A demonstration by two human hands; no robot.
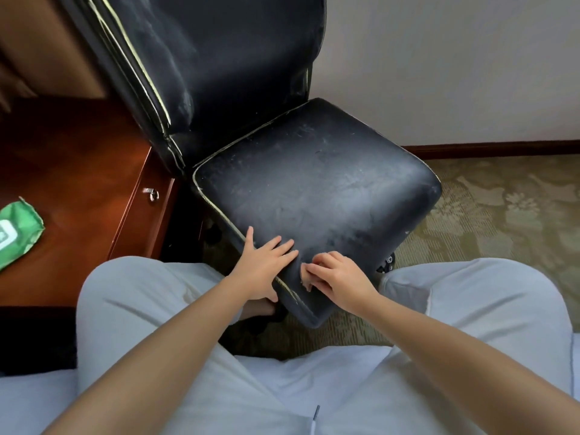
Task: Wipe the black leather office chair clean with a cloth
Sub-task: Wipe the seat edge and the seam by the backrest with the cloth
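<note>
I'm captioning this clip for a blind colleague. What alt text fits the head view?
Two bare hands meet at the near corner of a dusty black leather chair seat: the left hand rests flat on it, the right hand curls its fingers at the edge. A green wipes pack lies on the wooden desk to the left.

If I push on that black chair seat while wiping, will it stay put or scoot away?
The chair will probably roll: a caster shows under the seat, though carpet should slow it. The left hand lying flat on the seat edge likely steadies it. The padded seat probably gives slightly under pressure.
</note>
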